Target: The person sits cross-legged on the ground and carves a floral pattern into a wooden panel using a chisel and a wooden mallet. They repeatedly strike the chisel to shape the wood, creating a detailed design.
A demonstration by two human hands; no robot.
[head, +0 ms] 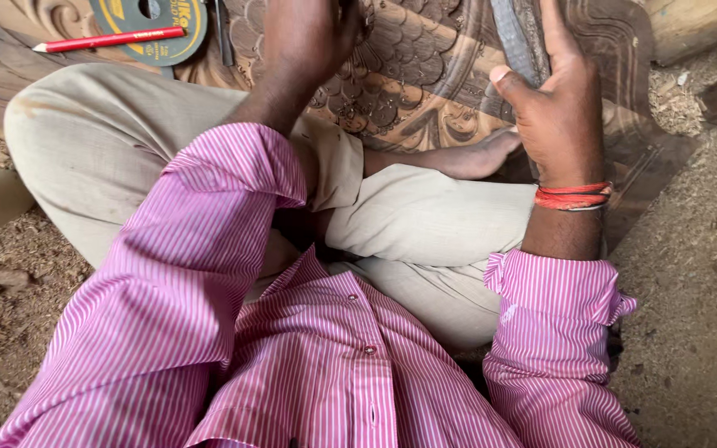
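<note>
- A round grey disc (153, 29) with a yellow printed label ring and a centre hole lies at the top left, on the carved wooden panel (412, 79).
- A red pencil (109, 39) lies across the disc's lower part, tip pointing left.
- A thin dark metal tool (223, 33) rests just right of the disc, running up and down.
- The panel stretches across the top of the view, dark brown, cut with scale-like and scrolling patterns (its top edge runs out of the frame).
- The left hand (309, 37) reaches forward over the panel, curled into a loose fist with the back of the hand towards the camera; what it pinches, if anything, I cannot tell.
- The right hand (553, 99) stands upright at the panel's right side, fingers pointing up, thumb pressed against a flat grey metal tool (512, 41) gripped between thumb and fingers.
- A red thread band (573, 196) circles the right wrist.
- Both sleeves are pink striped and rolled back; bent legs in beige trousers (118, 141) sit between the arms, a bare foot (466, 158) resting against the panel.
- Sawdust covers the floor (690, 290).
</note>
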